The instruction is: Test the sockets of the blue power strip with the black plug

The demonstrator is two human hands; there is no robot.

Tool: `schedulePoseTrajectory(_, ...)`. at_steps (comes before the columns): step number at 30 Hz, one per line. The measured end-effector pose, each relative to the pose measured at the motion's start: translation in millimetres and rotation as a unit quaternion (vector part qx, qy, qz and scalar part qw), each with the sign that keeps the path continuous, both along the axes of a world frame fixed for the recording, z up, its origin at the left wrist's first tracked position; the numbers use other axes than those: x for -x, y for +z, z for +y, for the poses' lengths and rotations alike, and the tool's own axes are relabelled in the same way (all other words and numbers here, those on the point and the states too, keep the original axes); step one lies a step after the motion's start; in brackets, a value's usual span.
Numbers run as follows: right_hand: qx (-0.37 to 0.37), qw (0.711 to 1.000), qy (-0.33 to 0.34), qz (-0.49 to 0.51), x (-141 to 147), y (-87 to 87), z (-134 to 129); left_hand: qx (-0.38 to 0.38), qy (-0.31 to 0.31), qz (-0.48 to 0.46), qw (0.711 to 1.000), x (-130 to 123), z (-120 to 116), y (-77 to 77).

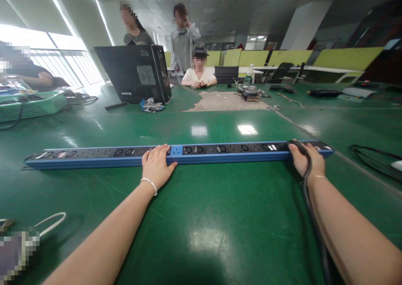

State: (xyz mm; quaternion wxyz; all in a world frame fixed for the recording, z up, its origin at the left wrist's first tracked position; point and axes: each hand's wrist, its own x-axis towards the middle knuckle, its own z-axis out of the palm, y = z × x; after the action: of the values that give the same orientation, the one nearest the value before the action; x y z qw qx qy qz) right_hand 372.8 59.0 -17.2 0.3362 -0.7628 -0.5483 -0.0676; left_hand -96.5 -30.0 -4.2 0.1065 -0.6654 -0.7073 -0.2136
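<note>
A long blue power strip [226, 155] with a row of black sockets lies across the green table. My left hand [157, 163] rests over its middle, fingers on the top face and thumb along the front edge, closed round the strip. Near the strip's right end, my right hand [306, 157] is closed on a black plug at the end of a thick black cable [309, 193]. The cable runs down along my right forearm. My fingers partly hide the plug, and I cannot tell how deep it sits in the strip.
Beyond the strip stand a black computer case [135, 73], gloves [152, 105], a green basket [34, 105] and a metal device [250, 91]. Black cables [373, 157] lie at right. A white looped object [52, 223] is at lower left. Several people are behind the table.
</note>
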Motion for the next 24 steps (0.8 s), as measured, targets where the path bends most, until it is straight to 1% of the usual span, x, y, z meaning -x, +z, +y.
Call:
schedulePoseTrajectory(2, -0.002, 1.0, -0.003, -0.004, 0.3, -0.6, 0.2, 0.001, 0.002, 0.0, 1.0, -0.2, -0.2, 0.0)
schedulePoseTrajectory(5, -0.029, 0.999, -0.024, 0.008, 1.9, -3.2, 1.5, -0.002, 0.002, 0.0, 1.0, -0.4, -0.5, -0.2)
schedulePoseTrajectory(7, -0.049, 0.998, -0.025, 0.009, 2.2, -5.1, 2.6, -0.003, 0.001, 0.0, 1.0, -0.4, -0.5, -0.3)
schedulePoseTrajectory(9, -0.071, 0.997, -0.01, 0.011, 1.4, -6.7, 4.4, -0.004, 0.001, 0.001, 1.0, -0.4, -0.6, -0.4)
schedulePoseTrajectory(12, -0.125, 0.991, 0.024, 0.043, 0.0, -7.8, 7.9, -0.005, 0.0, -0.001, 1.0, -0.3, -0.7, -0.2)
schedulePoseTrajectory(14, -0.169, 0.982, 0.043, 0.071, -0.6, -6.6, 9.7, -0.005, -0.003, -0.004, 1.0, -0.1, -0.6, -0.1)
schedulePoseTrajectory(15, -0.2, 0.975, 0.041, 0.088, -1.3, -5.5, 10.2, -0.005, -0.003, -0.004, 1.0, 0.1, -0.4, -0.1)
schedulePoseTrajectory(18, -0.312, 0.939, -0.005, 0.147, -8.3, -1.8, 10.4, -0.004, -0.003, -0.002, 1.0, 1.1, 0.2, -1.0)
schedulePoseTrajectory(19, -0.335, 0.928, -0.024, 0.163, -12.2, -1.2, 10.2, -0.004, -0.003, 0.0, 1.0, 1.5, 0.4, -1.5)
schedulePoseTrajectory(21, -0.345, 0.919, -0.043, 0.183, -20.3, -1.7, 10.1, -0.004, -0.004, 0.002, 1.0, 2.1, 0.8, -2.5)
schedulePoseTrajectory(24, -0.338, 0.916, -0.039, 0.21, -26.5, -4.7, 10.3, -0.006, -0.002, 0.005, 1.0, 2.6, 1.2, -3.4)
